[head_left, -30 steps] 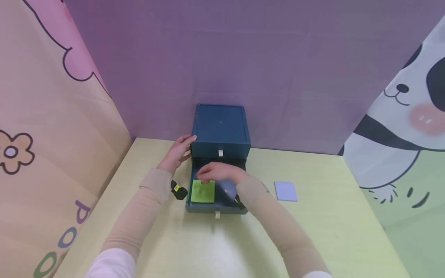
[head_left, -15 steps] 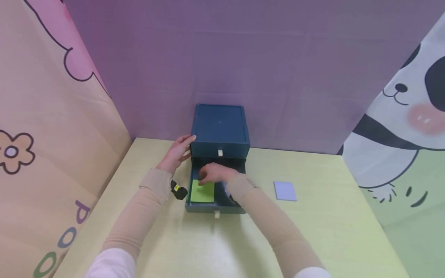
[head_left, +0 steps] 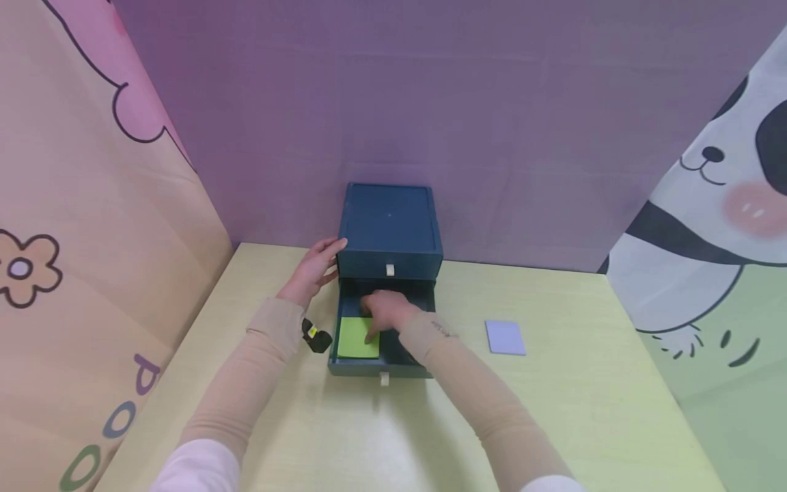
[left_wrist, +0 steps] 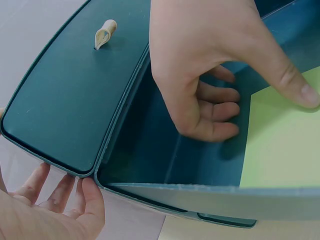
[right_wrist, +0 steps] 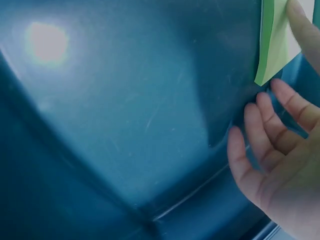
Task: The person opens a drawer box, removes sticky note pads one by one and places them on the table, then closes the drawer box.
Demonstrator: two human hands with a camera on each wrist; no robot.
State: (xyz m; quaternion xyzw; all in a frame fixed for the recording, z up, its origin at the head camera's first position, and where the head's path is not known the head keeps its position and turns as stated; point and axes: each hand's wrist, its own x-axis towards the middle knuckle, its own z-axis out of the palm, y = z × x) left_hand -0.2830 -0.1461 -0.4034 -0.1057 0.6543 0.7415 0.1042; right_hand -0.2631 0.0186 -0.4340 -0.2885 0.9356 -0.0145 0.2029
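Note:
A dark blue two-drawer box (head_left: 390, 222) stands at the back of the table, its lower drawer (head_left: 363, 371) pulled out. In that drawer's left part lies a pad of light green sticky notes (head_left: 355, 342). My right hand (head_left: 389, 311) reaches into the drawer. Its thumb (left_wrist: 302, 92) touches the top of the pad, while the loosely bent fingers (right_wrist: 252, 117) are just beyond the pad's back edge. My left hand (head_left: 312, 270) rests against the left side of the box, fingertips (left_wrist: 92, 187) along its edge.
On the table to the right lies a lilac pad of sticky notes (head_left: 505, 337). A small white pull tab (head_left: 390, 270) is on the upper drawer, which is pushed in; another tab (head_left: 384, 379) is on the lower one. A purple backdrop (head_left: 492, 137) rises behind the box.
My right hand has come down into the drawer, and its thumb has moved right and forward over the green pad. The left hand has stayed on the box.

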